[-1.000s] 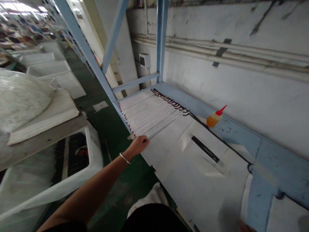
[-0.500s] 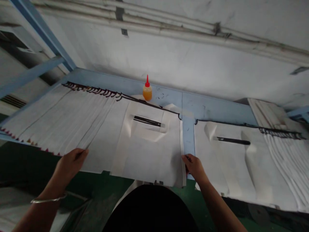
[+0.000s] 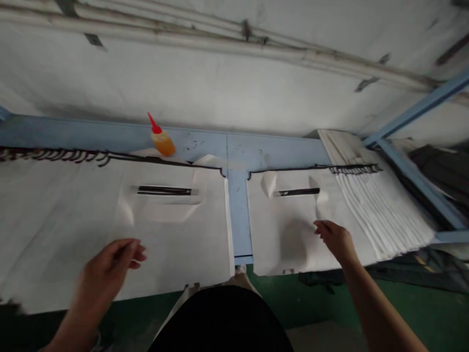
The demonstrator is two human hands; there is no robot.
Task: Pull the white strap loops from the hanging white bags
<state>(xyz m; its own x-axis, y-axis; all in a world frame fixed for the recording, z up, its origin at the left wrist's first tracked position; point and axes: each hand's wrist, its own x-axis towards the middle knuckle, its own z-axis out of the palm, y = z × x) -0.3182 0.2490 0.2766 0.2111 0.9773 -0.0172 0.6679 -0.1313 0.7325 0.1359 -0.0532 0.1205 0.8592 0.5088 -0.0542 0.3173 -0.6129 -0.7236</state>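
My left hand point(image 3: 104, 276) hovers over the left stack of white fabric panels point(image 3: 176, 259), its fingers loosely curled and slightly apart with nothing seen in them. Over the right white panel point(image 3: 269, 234), my right hand point(image 3: 337, 239) hangs with bent fingers, and I see nothing between them. Both panels have dark stitched top edges. A black strip point(image 3: 164, 190) lies across a raised flap of the left panel, and another black strip point(image 3: 298, 191) lies on the right one.
A glue-like bottle with orange liquid and a red pointed cap point(image 3: 163, 142) leans at the back of the blue table point(image 3: 240, 210). Folded white panels point(image 3: 377, 210) overlap in a row at the right. A blue frame post point(image 3: 421, 186) stands beyond them; pipes point(image 3: 205, 41) run along the wall.
My right hand has let go of the left panel's right edge and moved over the right panel. My left hand has left the layered sheets' edge. The view has turned right.
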